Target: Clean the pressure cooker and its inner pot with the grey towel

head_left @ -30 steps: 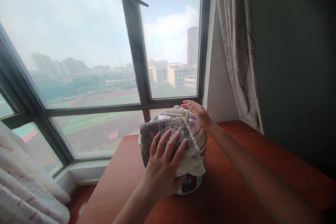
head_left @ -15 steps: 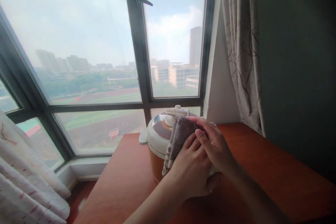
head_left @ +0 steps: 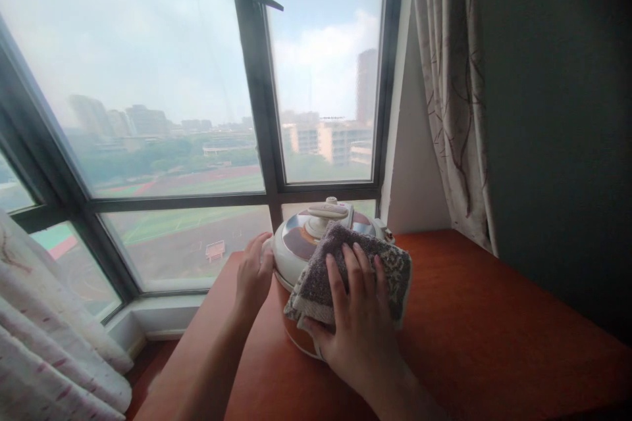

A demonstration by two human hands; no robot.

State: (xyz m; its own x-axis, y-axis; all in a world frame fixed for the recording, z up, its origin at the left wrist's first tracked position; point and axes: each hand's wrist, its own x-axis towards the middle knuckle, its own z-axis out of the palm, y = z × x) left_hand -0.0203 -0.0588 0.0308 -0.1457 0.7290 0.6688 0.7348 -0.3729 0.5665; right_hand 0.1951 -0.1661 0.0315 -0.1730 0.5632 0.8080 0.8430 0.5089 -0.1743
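Tall dark-framed window panes [head_left: 148,79] fill the background, showing a hazy sky, distant buildings and a sports field below. A pale patterned curtain [head_left: 451,92] hangs at the right of the window against a dark wall, and another light curtain [head_left: 44,335] with reddish marks bunches up at the lower left.

A reddish-brown wooden worktop [head_left: 484,316] runs from the window sill towards the camera. Near its far edge, close to the far left corner, stands a round cream and orange electric pressure cooker [head_left: 296,256] with a shiny metal lid and a cream handle on top.

The left hand [head_left: 254,270] rests on the cooker's left side, its fingers curved loosely around the rim and a small side handle; it steadies the pot rather than gripping anything tightly. The right hand [head_left: 358,316] lies flat with fingers spread, pressing a folded grey-brown terry cloth with a pale border [head_left: 345,266] against the front right part of the lid and the cooker's body. The cloth drapes from beside the top handle down over the rim.
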